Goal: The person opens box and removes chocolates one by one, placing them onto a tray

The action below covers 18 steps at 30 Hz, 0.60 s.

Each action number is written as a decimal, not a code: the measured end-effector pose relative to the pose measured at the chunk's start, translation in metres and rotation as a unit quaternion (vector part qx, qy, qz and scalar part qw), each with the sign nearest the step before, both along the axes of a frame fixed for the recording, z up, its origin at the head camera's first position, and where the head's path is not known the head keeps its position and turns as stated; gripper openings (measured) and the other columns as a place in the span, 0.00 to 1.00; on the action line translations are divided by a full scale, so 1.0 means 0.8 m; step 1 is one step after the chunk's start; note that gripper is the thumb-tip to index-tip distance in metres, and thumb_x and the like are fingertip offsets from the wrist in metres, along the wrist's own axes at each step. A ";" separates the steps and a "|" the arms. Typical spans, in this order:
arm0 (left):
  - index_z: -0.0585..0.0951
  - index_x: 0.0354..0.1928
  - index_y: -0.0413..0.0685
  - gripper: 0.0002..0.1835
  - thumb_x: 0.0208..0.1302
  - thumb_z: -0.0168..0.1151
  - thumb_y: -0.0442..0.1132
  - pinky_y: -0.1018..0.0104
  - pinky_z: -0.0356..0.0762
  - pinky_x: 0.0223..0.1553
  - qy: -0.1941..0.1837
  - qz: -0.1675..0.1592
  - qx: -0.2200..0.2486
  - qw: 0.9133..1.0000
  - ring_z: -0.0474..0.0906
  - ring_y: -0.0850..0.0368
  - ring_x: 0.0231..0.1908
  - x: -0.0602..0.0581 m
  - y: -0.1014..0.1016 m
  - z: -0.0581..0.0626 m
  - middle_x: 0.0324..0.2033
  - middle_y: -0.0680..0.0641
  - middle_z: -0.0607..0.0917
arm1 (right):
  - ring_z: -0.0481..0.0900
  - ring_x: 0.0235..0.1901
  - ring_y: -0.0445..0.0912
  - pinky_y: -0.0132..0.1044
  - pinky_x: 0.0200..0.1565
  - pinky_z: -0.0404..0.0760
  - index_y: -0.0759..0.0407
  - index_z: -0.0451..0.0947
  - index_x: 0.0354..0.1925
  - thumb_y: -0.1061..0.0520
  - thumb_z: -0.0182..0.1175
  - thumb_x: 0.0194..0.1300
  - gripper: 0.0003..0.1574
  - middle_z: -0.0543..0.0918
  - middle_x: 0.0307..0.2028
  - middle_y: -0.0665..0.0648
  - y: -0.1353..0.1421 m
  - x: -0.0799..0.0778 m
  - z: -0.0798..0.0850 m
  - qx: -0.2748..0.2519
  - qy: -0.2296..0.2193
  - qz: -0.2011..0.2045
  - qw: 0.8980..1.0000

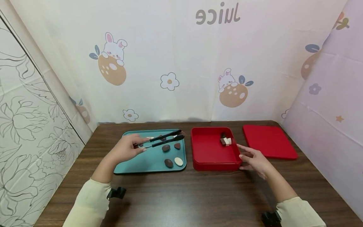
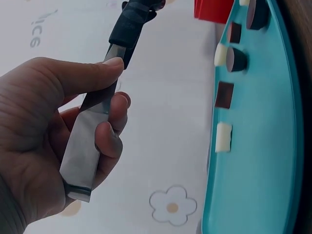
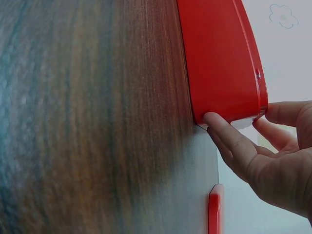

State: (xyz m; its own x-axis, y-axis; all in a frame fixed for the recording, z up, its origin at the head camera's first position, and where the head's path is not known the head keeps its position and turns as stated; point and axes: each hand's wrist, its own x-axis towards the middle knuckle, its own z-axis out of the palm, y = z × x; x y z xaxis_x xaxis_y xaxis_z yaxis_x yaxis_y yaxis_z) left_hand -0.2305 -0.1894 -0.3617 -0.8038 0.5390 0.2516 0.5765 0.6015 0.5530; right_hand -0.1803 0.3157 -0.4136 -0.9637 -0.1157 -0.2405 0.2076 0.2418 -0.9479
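Observation:
My left hand (image 1: 129, 147) grips metal tongs (image 2: 87, 141) with black tips, thumb on one side and fingers curled on the other. The tongs reach rightward over a teal tray (image 1: 136, 165), their tips above its far right part. Chocolate-like pieces lie on the tray, among them a dark oval one (image 1: 168, 163) and a white oval one (image 1: 178, 161). A small reddish-brown bit shows at the tong tips; I cannot tell whether it is pinched. My right hand (image 1: 256, 161) rests its extended fingers against the right side of a red box (image 1: 210, 154), which holds several dark and white pieces (image 1: 226, 141).
A flat red lid (image 1: 270, 142) lies on the brown wooden table (image 1: 181, 195), right of the box. Behind the table hangs a white printed curtain (image 1: 187, 104), with another printed cloth along the right side. The tray and box stand side by side with a narrow gap.

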 end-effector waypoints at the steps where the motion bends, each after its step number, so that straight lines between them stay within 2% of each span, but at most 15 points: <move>1: 0.81 0.59 0.47 0.23 0.60 0.69 0.32 0.67 0.64 0.24 0.004 0.003 0.001 1.000 0.62 0.60 0.21 0.000 -0.003 -0.001 0.22 0.56 0.69 | 0.67 0.61 0.69 0.53 0.46 0.81 0.61 0.46 0.77 0.62 0.52 0.74 0.40 0.57 0.66 0.79 0.000 0.000 0.000 -0.001 0.000 0.001 1.000; 13: 0.82 0.56 0.43 0.21 0.59 0.69 0.30 0.67 0.65 0.25 0.005 0.023 0.016 1.000 0.63 0.60 0.24 0.012 -0.036 -0.008 0.23 0.56 0.72 | 0.68 0.60 0.68 0.52 0.45 0.81 0.60 0.47 0.77 0.62 0.52 0.74 0.40 0.57 0.67 0.79 0.000 0.000 -0.001 0.007 0.000 -0.003 1.000; 18: 0.82 0.56 0.43 0.22 0.59 0.69 0.30 0.68 0.65 0.25 -0.004 0.042 0.017 0.999 0.64 0.60 0.24 0.015 -0.047 -0.011 0.22 0.56 0.72 | 0.68 0.60 0.68 0.52 0.45 0.81 0.60 0.47 0.76 0.62 0.52 0.74 0.40 0.57 0.66 0.79 0.001 0.000 -0.001 0.006 0.003 -0.003 1.000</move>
State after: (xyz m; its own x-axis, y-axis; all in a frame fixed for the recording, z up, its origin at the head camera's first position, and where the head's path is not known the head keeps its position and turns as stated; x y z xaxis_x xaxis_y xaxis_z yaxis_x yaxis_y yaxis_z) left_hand -0.2183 -0.2269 -0.3707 -0.8477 0.4614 0.2617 0.5203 0.6273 0.5795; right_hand -0.1806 0.3167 -0.4146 -0.9658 -0.1075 -0.2359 0.2031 0.2522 -0.9461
